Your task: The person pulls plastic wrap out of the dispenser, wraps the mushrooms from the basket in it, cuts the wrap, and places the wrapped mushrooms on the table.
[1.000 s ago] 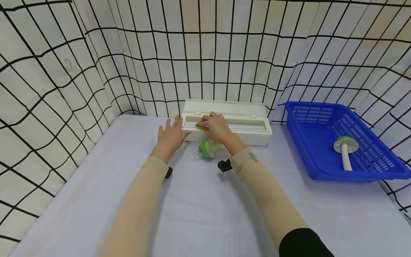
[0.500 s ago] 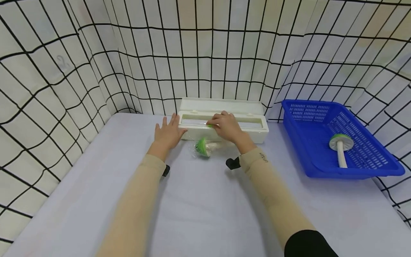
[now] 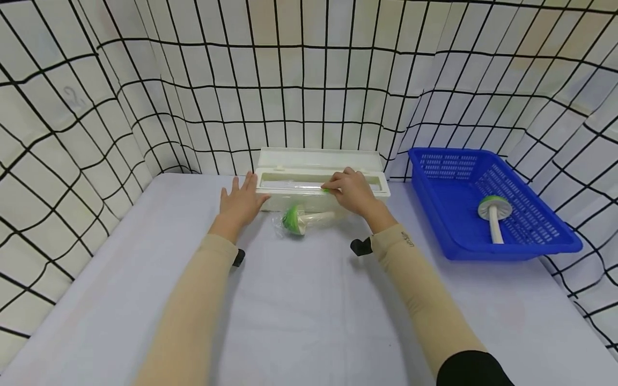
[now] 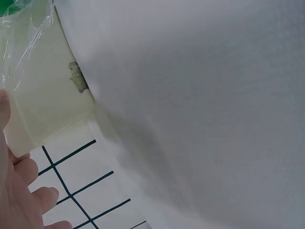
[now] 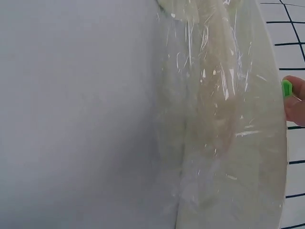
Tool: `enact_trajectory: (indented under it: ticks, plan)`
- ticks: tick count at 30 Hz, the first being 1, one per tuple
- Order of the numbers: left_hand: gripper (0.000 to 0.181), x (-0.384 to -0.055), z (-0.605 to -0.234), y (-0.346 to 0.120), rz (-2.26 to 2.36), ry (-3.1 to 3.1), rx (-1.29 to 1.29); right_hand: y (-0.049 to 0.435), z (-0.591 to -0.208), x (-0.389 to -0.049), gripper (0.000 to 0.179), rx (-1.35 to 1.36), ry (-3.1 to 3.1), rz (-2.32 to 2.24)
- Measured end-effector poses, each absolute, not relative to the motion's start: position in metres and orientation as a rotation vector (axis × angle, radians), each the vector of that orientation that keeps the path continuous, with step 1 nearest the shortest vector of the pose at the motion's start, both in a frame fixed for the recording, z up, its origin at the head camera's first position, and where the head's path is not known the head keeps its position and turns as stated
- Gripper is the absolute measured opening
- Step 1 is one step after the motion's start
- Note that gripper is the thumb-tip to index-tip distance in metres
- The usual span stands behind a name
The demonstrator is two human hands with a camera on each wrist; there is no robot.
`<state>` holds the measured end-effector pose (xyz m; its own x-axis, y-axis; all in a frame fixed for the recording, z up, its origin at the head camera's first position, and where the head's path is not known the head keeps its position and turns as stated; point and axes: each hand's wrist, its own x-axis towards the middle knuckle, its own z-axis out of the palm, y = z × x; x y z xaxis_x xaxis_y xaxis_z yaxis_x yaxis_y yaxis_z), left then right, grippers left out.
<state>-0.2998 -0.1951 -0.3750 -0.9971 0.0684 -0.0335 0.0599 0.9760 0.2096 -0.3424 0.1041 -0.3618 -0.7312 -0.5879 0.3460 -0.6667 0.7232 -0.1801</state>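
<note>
My right hand [image 3: 356,193] pinches a small green slide cutter [image 5: 286,88] on the front edge of a white cling film box [image 3: 316,201], whose lid stands raised behind. My left hand [image 3: 238,206] rests with fingers spread against the box's left end; its thumb touches the front in the left wrist view. Clear cling film [image 5: 214,119] hangs over the box front and reaches down over a mushroom-shaped object [image 3: 292,220] with a green cap and white stem. That object lies on its side before the box. The cutter is partly hidden by my fingers.
At the right a blue perforated basket [image 3: 446,214] holds a second mushroom-shaped object [image 3: 494,212], green cap and white stem. Black wire mesh [image 3: 314,86] rises behind and on both sides. A white cloth [image 3: 309,311] covers the table.
My right hand has slid the green cutter rightward along the box edge. The left hand keeps its place at the left end. The head view has shifted slightly.
</note>
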Motion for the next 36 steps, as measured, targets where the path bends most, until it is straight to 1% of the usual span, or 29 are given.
enact_trajectory:
  ticks: [6,11,21,27,36]
  plan:
    - [0.076,-0.3,-0.378,-0.198,0.328,3.106,0.115,0.13,-0.364,-0.342,0.024,0.951,-2.629,0.347]
    - [0.075,-0.301,-0.379,-0.203,0.32,3.115,0.128,0.14,-0.367,-0.345,0.025,0.968,-2.589,0.323]
    - [0.075,-0.303,-0.383,-0.197,0.332,3.125,0.152,0.163,-0.372,-0.343,0.025,0.998,-2.487,0.303]
    - [0.075,-0.302,-0.384,-0.196,0.372,3.125,0.169,0.17,-0.37,-0.342,0.022,0.959,-2.533,0.31]
    - [0.075,-0.303,-0.384,-0.199,0.364,3.142,0.168,0.173,-0.363,-0.342,0.023,0.964,-2.595,0.299]
